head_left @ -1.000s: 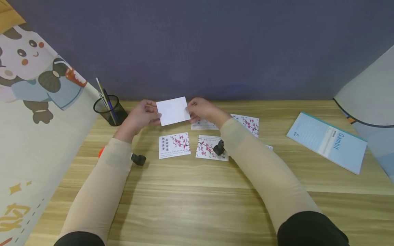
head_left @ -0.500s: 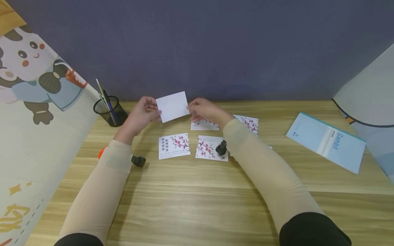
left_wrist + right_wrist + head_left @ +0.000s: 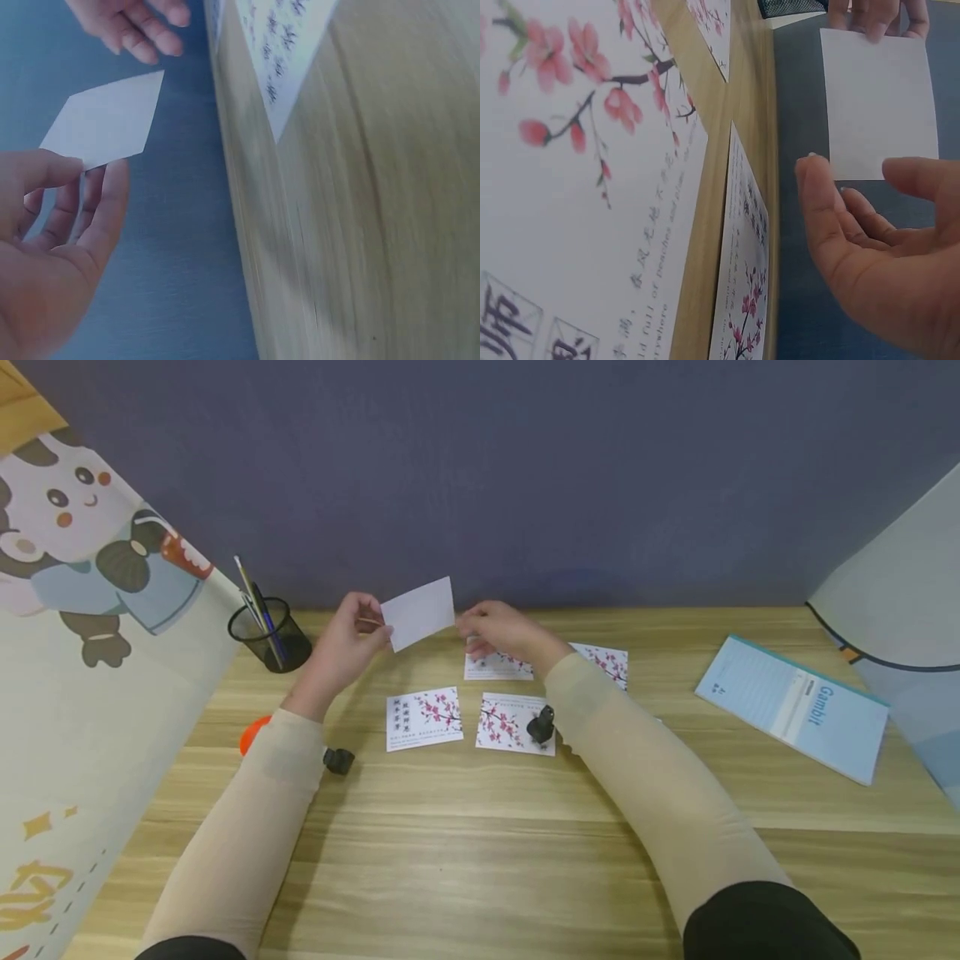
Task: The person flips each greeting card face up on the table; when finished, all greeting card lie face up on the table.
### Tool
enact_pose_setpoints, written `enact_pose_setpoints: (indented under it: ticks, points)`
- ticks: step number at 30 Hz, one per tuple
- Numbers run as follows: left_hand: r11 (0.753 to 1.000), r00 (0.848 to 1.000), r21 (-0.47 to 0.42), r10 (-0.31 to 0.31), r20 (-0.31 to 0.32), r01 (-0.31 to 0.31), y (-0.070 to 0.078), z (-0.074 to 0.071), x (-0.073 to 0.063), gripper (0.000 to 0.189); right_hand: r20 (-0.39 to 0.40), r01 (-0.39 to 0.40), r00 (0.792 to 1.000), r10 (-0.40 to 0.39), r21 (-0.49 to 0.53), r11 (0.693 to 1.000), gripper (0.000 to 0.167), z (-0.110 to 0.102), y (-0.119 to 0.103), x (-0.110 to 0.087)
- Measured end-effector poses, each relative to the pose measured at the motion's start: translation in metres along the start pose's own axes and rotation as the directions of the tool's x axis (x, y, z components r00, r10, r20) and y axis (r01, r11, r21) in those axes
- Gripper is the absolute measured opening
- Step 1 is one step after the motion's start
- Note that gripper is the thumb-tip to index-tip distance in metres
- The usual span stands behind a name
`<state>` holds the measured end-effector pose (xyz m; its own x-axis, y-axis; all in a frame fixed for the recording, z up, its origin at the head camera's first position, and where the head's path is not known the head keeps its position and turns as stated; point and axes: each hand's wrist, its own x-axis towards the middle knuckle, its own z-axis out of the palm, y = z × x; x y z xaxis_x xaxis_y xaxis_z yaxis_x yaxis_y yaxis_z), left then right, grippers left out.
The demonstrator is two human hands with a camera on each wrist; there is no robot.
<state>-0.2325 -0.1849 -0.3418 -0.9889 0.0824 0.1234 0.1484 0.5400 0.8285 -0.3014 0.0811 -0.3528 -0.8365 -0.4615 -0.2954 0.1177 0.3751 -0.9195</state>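
Note:
A blank white card (image 3: 420,614) is held up tilted above the back of the table. My left hand (image 3: 341,647) pinches its left edge between thumb and fingers, as the left wrist view shows too. Close by the opposite edge is my right hand (image 3: 504,631); the left wrist view shows a gap between its loosely bent fingers (image 3: 154,30) and the card. Below the hands lie two blossom-printed cards with writing, one on the left (image 3: 425,718) and one on the right (image 3: 502,727). Another printed card (image 3: 495,668) lies under my right hand, partly hidden.
A further blossom card (image 3: 606,664) lies partly behind the right forearm. A black mesh pen cup (image 3: 288,639) with several pens stands at back left. On the right lies a light blue notebook (image 3: 795,706). An orange object (image 3: 252,735) peeks out beside the left sleeve.
The white card has risen slightly and tilted more steeply. My right fingers have let go of its right edge, while the left hand keeps its pinch.

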Motion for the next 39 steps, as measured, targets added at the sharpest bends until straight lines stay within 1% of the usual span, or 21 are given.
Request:
enact_pose_setpoints:
  ticks: [3,5,8,11,16,22,24,28,33,36,39]
  points:
    - [0.996,0.999,0.081,0.041,-0.034,-0.038,0.001,0.002,-0.003,0.029,0.002,0.01,1.0,-0.01,0.059,0.998,0.048,0.001,-0.001,-0.001]
    - [0.993,0.997,0.103,0.065,-0.048,-0.06,0.001,0.003,-0.004,0.027,0.007,0.021,1.0,-0.022,0.123,0.992,0.051,0.002,-0.003,-0.001]
    - [0.989,0.993,0.122,0.097,-0.06,-0.089,0.003,0.006,-0.005,0.023,0.017,0.024,0.999,-0.028,0.214,0.976,0.054,0.003,-0.005,-0.001]
    - [0.985,0.989,0.121,0.129,-0.071,-0.12,0.005,0.008,-0.006,0.02,0.017,0.014,1.0,-0.019,0.267,0.964,0.056,0.003,-0.006,0.001]
    - [0.969,0.972,0.14,0.217,-0.087,-0.204,0.007,0.011,-0.005,0.017,0.02,0.001,1.0,-0.009,0.329,0.944,0.06,0.002,-0.006,0.002]
    - [0.938,0.952,0.197,0.3,-0.059,-0.284,0.005,0.014,-0.007,0.015,0.032,0.006,0.999,-0.02,0.407,0.913,0.06,0.0,-0.003,0.0]
    - [0.93,0.949,0.216,0.313,-0.042,-0.297,0.005,0.014,-0.008,0.015,0.034,0.01,0.999,-0.027,0.423,0.906,0.059,0.0,-0.002,0.0]
    - [0.919,0.948,0.247,0.318,-0.009,-0.306,0.004,0.015,-0.009,0.015,0.031,0.018,0.999,-0.035,0.441,0.897,0.058,-0.002,-0.001,-0.002]
    - [0.904,0.943,0.286,0.332,0.003,-0.319,0.003,0.016,-0.01,0.014,0.031,0.008,0.999,-0.025,0.473,0.881,0.052,-0.003,0.0,-0.001]
    - [0.886,0.934,0.317,0.356,0.007,-0.34,0.003,0.015,-0.011,0.012,0.03,0.002,0.999,-0.019,0.491,0.871,0.051,-0.004,0.001,-0.001]
    - [0.862,0.92,0.346,0.391,0.013,-0.371,0.002,0.015,-0.01,0.012,0.022,0.006,1.0,-0.019,0.49,0.872,0.047,-0.005,0.001,-0.001]
